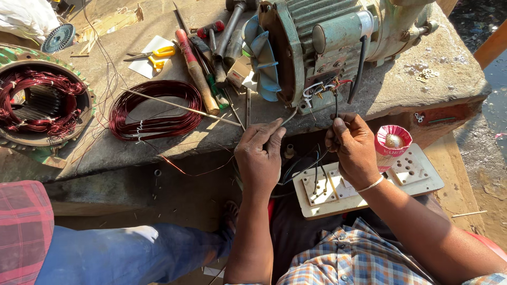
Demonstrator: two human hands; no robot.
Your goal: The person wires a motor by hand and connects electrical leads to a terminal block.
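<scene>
Left hand: the left hand [260, 158], centre of the frame, pinches a thin grey wire [289, 117] between thumb and fingers; the wire rises toward the motor's terminals.
Right hand: the right hand [353, 148], just right of centre, is clenched around a black wire [336, 105] that runs up to the same terminals.
Motor: a pale green electric motor [327, 42] lies on the stone slab [158, 142] at upper centre, its blue fan [261, 60] bare and facing left.
Switch board: a white board with sockets [412, 174] lies below the right hand, black leads plugged in; a red-and-white bulb holder [392, 141] stands on it.
Around: a coil of red-brown copper wire [156, 108] sits left of centre with a thin rod [179, 107] across it; screwdrivers and a hammer [203, 68] lie in a heap beside the fan; yellow-handled scissors [153, 55] lie on white paper; a wound stator [39, 103] fills the left edge.
In the way: the tool heap crowds the fan side of the motor.
Hard to make out: the terminals are small and shadowed, so which wire joins which cannot be told; the motor's top is cut off by the frame.
Other person: a blue trouser leg [132, 253] and a red checked cloth [24, 227] lie at lower left.
</scene>
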